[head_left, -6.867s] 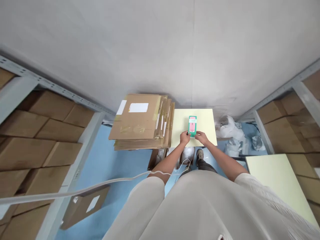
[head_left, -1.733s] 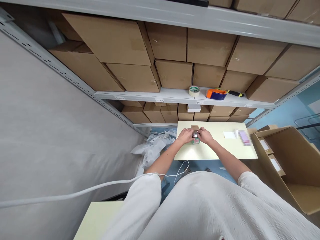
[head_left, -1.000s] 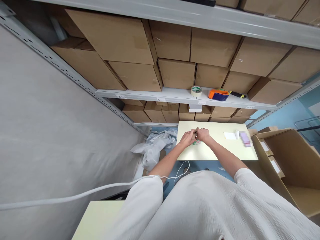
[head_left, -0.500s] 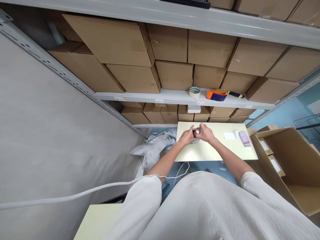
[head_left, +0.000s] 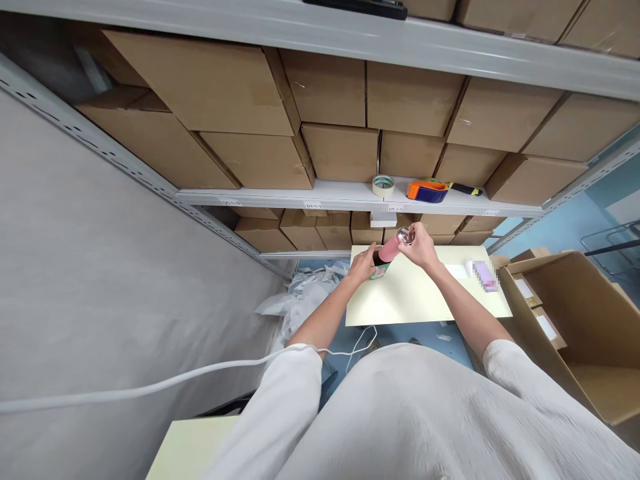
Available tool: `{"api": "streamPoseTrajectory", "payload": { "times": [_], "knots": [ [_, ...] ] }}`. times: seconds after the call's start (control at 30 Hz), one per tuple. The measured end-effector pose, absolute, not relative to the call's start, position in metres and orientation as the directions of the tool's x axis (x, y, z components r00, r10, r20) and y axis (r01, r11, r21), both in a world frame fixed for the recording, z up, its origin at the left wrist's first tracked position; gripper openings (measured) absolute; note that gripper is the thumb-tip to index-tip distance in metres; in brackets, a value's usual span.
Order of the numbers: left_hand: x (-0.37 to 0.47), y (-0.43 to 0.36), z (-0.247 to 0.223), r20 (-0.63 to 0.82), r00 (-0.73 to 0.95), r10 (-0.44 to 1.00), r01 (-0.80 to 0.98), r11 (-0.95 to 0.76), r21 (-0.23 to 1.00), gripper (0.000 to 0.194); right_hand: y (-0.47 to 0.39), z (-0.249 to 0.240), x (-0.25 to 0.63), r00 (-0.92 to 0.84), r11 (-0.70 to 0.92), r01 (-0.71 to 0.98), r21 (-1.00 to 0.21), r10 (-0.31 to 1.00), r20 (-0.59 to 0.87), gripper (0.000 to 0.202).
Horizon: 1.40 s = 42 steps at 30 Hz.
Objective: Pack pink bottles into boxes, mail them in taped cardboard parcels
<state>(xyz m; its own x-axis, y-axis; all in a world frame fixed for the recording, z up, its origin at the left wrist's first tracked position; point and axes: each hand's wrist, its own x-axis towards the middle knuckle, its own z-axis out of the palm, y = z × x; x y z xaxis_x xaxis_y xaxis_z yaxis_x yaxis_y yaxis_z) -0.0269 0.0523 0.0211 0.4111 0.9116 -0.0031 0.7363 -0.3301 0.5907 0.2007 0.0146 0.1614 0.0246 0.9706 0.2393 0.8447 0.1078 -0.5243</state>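
My right hand (head_left: 421, 247) is closed on the silvery, shiny top of a pink cylindrical bottle (head_left: 389, 249). The bottle tilts, its lower end inside the mouth of a small box (head_left: 379, 271) with green and dark sides. Around that box my left hand (head_left: 363, 265) is wrapped, holding it over the left part of the pale yellow table (head_left: 415, 301). A white paper (head_left: 457, 271) lies to the right of my right hand, with a blurred-out purple item (head_left: 485, 276) beyond it.
A large open carton (head_left: 595, 320) holding smaller boxes stands right of the table. Shelves of cardboard boxes (head_left: 340, 152) rise ahead, with a tape roll (head_left: 383, 185) and an orange-blue tape dispenser (head_left: 427, 191) on one. Crumpled plastic (head_left: 307, 300) lies left; a white cable (head_left: 200, 370) crosses there.
My right hand has moved up and right, drawing the pink bottle partly out of the box. My left hand has shifted slightly left with the box.
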Motion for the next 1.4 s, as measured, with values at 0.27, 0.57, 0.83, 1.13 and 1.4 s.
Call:
{"api": "streamPoseTrajectory", "payload": {
  "times": [0.27,0.57,0.83,1.13,1.4],
  "knots": [
    [-0.032,0.045,0.032,-0.013,0.353,0.935,0.794,-0.293,0.532,0.088,0.015,0.154,0.217,0.09,0.04,0.782,-0.622,0.98,0.177,0.039],
    [-0.005,0.015,0.08,0.067,0.508,0.859,0.617,-0.417,0.667,0.057,0.008,0.153,0.228,0.036,0.067,0.734,-0.676,0.99,0.137,0.039],
    [0.037,0.002,0.082,-0.121,0.371,0.921,0.575,-0.125,0.808,0.058,0.008,0.128,0.243,0.171,0.001,0.474,-0.88,0.981,0.094,0.057],
    [0.075,0.007,0.072,-0.054,0.401,0.915,0.331,-0.09,0.939,0.063,-0.004,0.095,0.274,-0.064,-0.113,0.07,-0.991,0.991,-0.118,0.065],
    [0.104,0.004,0.075,-0.101,0.303,0.948,0.522,-0.076,0.85,0.076,0.004,0.098,0.294,0.015,-0.204,0.163,-0.965,0.979,-0.204,0.059]
  ]
}}
